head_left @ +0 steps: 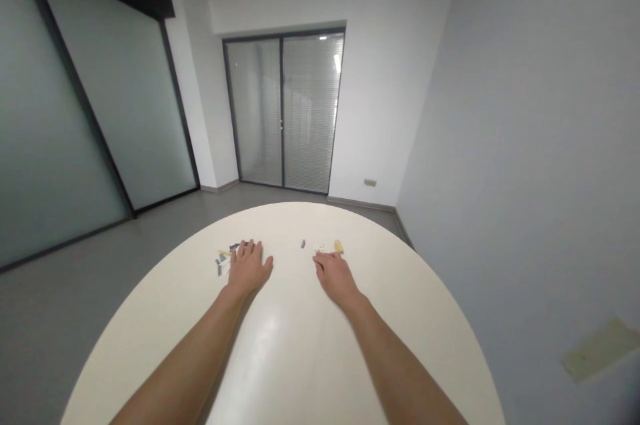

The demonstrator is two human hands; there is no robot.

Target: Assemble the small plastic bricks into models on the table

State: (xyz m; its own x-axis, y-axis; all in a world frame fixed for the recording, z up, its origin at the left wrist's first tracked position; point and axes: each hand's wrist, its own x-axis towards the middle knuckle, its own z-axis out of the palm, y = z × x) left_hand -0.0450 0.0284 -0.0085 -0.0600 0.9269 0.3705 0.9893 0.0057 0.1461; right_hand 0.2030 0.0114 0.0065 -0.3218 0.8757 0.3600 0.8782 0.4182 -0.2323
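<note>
My left hand [247, 268] lies palm down with its fingers spread and its thumb out to the side. Its fingertips rest on a loose pile of small grey, white, black and yellow pieces [222, 258], partly hidden beneath them. My right hand [336, 277] is on the table with bent fingers, thumb and forefinger close together; whatever is between them is too small to make out. Just beyond its fingertips are small white pieces [320, 247] and a yellow piece [339, 246]. One small grey piece [303, 243] sits apart between the two hands.
Everything lies on a round white table [280, 358] with a curved far edge. Behind it are a glass door with blinds [313, 111] and frosted panels [115, 91] on the left. A grey-white wall [530, 145] runs close along the right.
</note>
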